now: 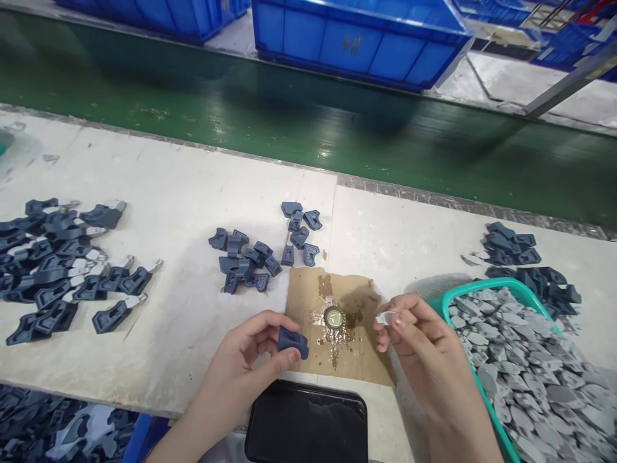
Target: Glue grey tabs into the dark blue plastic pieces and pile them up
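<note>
My white table (164,173) spreads widest, with a dark green strip (193,109) running along its far edge. Beyond that stands a big blue bin (347,45); what it holds doesn't show. At my right, a teal basket (482,284) is heaped with flat, pale grey pieces. Low at my left, a blue container (139,431) is filled with dark parts, something whitish lying over them.

On the table's left lies a pile of dark parts with pale tips (53,270); a smaller dark cluster (245,257) sits nearer the middle. In front of me are a wet-spotted brown sheet (303,289) and, just nearer, a flat black object (308,424).

My left hand (258,354) pinches a dark part between thumb and fingers, and my right hand (424,334) grips a pale piece, beside the basket. Between them, a small round dish (334,317) on the sheet holds shiny liquid.

The dark part (289,341) is blue-grey, chunky, with a recess in it. The pale piece (385,317) is light grey, small and slim, well apart from it.
</note>
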The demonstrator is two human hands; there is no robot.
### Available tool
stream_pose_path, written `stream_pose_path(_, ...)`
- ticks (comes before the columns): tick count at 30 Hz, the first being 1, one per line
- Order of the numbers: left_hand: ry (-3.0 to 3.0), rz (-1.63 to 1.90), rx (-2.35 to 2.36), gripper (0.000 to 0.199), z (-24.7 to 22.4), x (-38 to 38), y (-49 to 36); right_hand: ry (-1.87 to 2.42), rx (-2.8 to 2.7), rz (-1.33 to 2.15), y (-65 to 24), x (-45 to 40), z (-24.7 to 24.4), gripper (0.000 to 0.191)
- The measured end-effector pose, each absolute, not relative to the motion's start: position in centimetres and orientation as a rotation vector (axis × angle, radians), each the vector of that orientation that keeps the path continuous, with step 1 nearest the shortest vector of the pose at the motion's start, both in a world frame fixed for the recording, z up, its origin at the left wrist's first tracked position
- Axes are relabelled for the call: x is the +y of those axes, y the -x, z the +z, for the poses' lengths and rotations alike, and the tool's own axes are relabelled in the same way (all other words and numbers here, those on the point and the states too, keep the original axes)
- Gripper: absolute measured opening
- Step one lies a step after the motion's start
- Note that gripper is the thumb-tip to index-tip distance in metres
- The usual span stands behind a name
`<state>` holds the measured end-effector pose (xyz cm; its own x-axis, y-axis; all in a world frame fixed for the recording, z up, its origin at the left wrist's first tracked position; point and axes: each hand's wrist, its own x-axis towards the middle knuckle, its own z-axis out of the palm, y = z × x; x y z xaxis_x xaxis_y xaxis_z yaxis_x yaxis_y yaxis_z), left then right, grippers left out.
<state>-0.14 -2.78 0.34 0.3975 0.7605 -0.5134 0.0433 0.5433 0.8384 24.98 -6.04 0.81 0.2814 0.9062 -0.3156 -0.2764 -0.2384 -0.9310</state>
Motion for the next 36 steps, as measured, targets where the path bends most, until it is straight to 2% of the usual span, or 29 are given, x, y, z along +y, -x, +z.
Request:
stream_pose_path(4, -0.796, 0.543, 0.986, 0.022, 0.6, -2.4, -0.4, 1.397, -0.657, 1.259, -24.4, -5.7, 0.1, 0.021)
stream_pose_path(16, -0.803, 0.537, 0.979, 0.023, 0.5, -2.5, -0.8, 1.499, -0.727, 1.187, -23.6, -5.7, -0.8, 0.039)
stream_pose_path(20, -0.826, 0.538, 0.969, 0.022, 0.3, -2.4, -1.0, 1.490, -0.724, 1.167, -23.4, -5.7, -0.6, 0.032)
stream_pose_path(26, -0.856, 0.513, 0.929, 0.021, 0.3, -2.2, -1.1, 1.526, -0.722, 1.066, -23.3, -5.6, -0.6, 0.033)
stream_pose_path(32, -0.931, 0.576, 0.964, 0.020, 0.4, -2.5, -1.0, 1.477, -0.741, 1.159, -23.7, -5.8, -0.9, 0.024)
stream_pose_path(36, -0.995, 0.609, 0.988, 0.018, 0.3, -2.5, -1.0, 1.565, -0.842, 1.043, -23.3, -5.9, -0.8, 0.017)
